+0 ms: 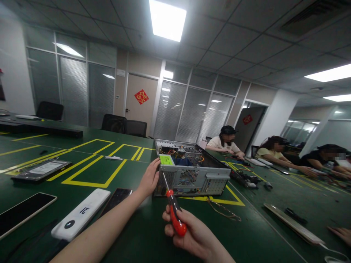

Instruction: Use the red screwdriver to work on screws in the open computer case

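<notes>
On the green surface (246,233), marked with yellow lines, a grey computer case (192,175) lies on its side. Its open side faces up, showing wires and a green label inside. Its vented back panel faces the person.

Left of the case and nearer the person lie a white remote-like bar (80,213) and a dark phone (116,197) just beside it. A second dark phone (24,212) lies farther left. Right of the case, other people sit along the surface with their own parts.

The left hand (149,179) is against the case's near left corner. Its fingers are loose and laid on the metal edge, closed round nothing.

The right hand (192,233) is in front of the case, nearer the person, and is wrapped tightly round the handle of a screwdriver (172,208). The tool rises out of the top of that fist. Its long axis leans up and a little left, away from the person. The tip is at the lower left of the case's back panel, just beside the left hand, though whether it touches a screw is too small to tell. It has a red handle with a black band and a thin bare metal shaft.
</notes>
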`<state>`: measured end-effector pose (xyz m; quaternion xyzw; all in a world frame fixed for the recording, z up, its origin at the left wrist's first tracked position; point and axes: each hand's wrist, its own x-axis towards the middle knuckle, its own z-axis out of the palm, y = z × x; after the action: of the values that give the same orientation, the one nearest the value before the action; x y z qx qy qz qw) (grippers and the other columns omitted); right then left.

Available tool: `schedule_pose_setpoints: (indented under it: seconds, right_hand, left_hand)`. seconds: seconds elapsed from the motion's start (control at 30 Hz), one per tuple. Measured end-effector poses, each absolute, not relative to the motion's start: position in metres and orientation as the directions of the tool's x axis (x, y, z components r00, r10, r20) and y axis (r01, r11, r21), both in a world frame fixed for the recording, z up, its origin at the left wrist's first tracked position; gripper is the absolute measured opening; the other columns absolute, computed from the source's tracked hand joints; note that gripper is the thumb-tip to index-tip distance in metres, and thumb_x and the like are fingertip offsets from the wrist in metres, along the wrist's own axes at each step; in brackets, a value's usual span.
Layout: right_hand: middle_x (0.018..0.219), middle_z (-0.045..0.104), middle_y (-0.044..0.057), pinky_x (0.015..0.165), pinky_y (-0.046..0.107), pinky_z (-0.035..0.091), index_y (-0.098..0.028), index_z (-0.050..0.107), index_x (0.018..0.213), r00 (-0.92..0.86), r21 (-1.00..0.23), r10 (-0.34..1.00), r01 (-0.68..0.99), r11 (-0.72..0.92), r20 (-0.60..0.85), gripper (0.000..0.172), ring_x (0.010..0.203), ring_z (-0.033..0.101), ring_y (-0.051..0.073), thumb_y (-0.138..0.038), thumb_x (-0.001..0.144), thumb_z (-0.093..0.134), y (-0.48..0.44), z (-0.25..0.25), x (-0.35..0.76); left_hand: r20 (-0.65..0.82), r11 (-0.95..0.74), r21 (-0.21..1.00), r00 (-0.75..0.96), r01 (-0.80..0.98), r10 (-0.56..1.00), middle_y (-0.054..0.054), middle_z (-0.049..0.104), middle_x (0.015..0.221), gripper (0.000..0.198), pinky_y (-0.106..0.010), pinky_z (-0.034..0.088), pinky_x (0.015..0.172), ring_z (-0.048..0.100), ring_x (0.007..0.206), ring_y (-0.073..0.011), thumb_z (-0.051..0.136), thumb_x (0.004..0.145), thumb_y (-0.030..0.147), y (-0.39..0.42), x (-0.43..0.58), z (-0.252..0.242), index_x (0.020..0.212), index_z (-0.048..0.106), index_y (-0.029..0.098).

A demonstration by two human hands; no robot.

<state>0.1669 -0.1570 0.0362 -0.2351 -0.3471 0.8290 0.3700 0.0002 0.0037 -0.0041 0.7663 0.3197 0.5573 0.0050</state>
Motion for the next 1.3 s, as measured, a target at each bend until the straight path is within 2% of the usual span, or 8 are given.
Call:
schedule_pose_setpoints:
  seconds: [0.13, 0.27, 0.37, 0.5, 0.63, 0.93, 1.17, 1.3]
  right_hand:
    - [0.087, 0.06, 0.002, 0.038, 0.014, 0.022, -0.02, 0.05, 0.105, -0.646, -0.77, 0.749, -0.402, -0.495, -0.145, 0.031, 0.049, 0.048, 0.004, -0.033, 0.079, 0.06, -0.158, 0.038, 0.166]
    - [0.096, 0.061, 0.005, 0.05, 0.019, 0.041, -0.021, 0.045, 0.115, -0.701, -0.761, 0.705, -0.397, -0.513, -0.109, 0.043, 0.07, 0.063, 0.014, -0.028, 0.076, 0.062, -0.159, 0.041, 0.164]
    - [0.102, 0.061, 0.007, 0.06, 0.024, 0.047, -0.021, 0.043, 0.115, -0.691, -0.801, 0.718, -0.381, -0.461, -0.084, 0.046, 0.081, 0.066, 0.019, -0.025, 0.075, 0.064, -0.16, 0.041, 0.161]
    - [0.089, 0.061, 0.004, 0.05, 0.017, 0.043, -0.019, 0.044, 0.115, -0.629, -0.826, 0.773, -0.396, -0.401, -0.074, 0.047, 0.07, 0.066, 0.015, -0.031, 0.076, 0.066, -0.159, 0.039, 0.161]
    - [0.078, 0.058, 0.001, 0.042, 0.015, 0.039, -0.015, 0.049, 0.105, -0.607, -0.846, 0.792, -0.39, -0.363, -0.06, 0.038, 0.054, 0.061, 0.009, -0.037, 0.077, 0.063, -0.158, 0.037, 0.163]
    - [0.083, 0.064, 0.009, 0.033, 0.015, 0.029, -0.016, 0.043, 0.102, -0.66, -0.893, 0.748, -0.289, -0.346, -0.076, 0.03, 0.045, 0.055, 0.009, -0.037, 0.083, 0.051, -0.154, 0.035, 0.166]
    - [0.081, 0.064, 0.008, 0.034, 0.016, 0.03, -0.017, 0.042, 0.102, -0.703, -0.89, 0.705, -0.261, -0.374, -0.09, 0.029, 0.046, 0.057, 0.01, -0.037, 0.082, 0.05, -0.159, 0.037, 0.164]
    - [0.076, 0.062, 0.004, 0.035, 0.016, 0.033, -0.018, 0.041, 0.1, -0.664, -0.891, 0.74, -0.271, -0.366, -0.102, 0.027, 0.047, 0.058, 0.011, -0.033, 0.079, 0.05, -0.165, 0.037, 0.169]
  left_hand:
    - [0.852, -0.794, 0.366, 0.169, 0.485, 0.496, -0.011, 0.034, 0.141, 0.042, -0.044, 0.027, 0.11, 0.031, 0.132, -0.0201, 0.03, 0.092, 0.023, 0.003, 0.0, -0.003, 0.134, 0.03, 0.02]
    - [0.854, -0.799, 0.367, 0.168, 0.476, 0.492, -0.01, 0.036, 0.14, 0.042, -0.044, 0.027, 0.11, 0.032, 0.132, -0.0196, 0.03, 0.092, 0.024, 0.002, 0.0, -0.002, 0.134, 0.031, 0.02]
    - [0.859, -0.802, 0.359, 0.168, 0.478, 0.484, -0.01, 0.035, 0.14, 0.042, -0.044, 0.028, 0.11, 0.031, 0.132, -0.0199, 0.03, 0.092, 0.024, 0.003, 0.0, -0.003, 0.134, 0.03, 0.02]
    - [0.861, -0.802, 0.355, 0.166, 0.48, 0.481, -0.01, 0.035, 0.14, 0.042, -0.045, 0.028, 0.109, 0.031, 0.132, -0.0204, 0.03, 0.092, 0.024, 0.004, 0.0, -0.004, 0.134, 0.03, 0.021]
    - [0.853, -0.799, 0.368, 0.17, 0.476, 0.494, -0.01, 0.034, 0.141, 0.042, -0.046, 0.027, 0.11, 0.031, 0.132, -0.0206, 0.03, 0.092, 0.023, 0.003, 0.0, -0.003, 0.134, 0.03, 0.021]
    - [0.846, -0.792, 0.371, 0.173, 0.485, 0.503, -0.01, 0.033, 0.141, 0.043, -0.047, 0.027, 0.11, 0.03, 0.133, -0.0209, 0.029, 0.092, 0.023, 0.001, -0.001, -0.003, 0.135, 0.028, 0.021]
    - [0.85, -0.795, 0.366, 0.174, 0.483, 0.497, -0.011, 0.035, 0.14, 0.042, -0.045, 0.028, 0.109, 0.031, 0.133, -0.0206, 0.029, 0.092, 0.024, 0.001, -0.001, -0.002, 0.135, 0.03, 0.02]
    - [0.854, -0.796, 0.359, 0.172, 0.488, 0.491, -0.011, 0.035, 0.14, 0.042, -0.044, 0.027, 0.11, 0.031, 0.132, -0.0205, 0.029, 0.092, 0.024, 0.003, -0.001, -0.003, 0.134, 0.031, 0.019]
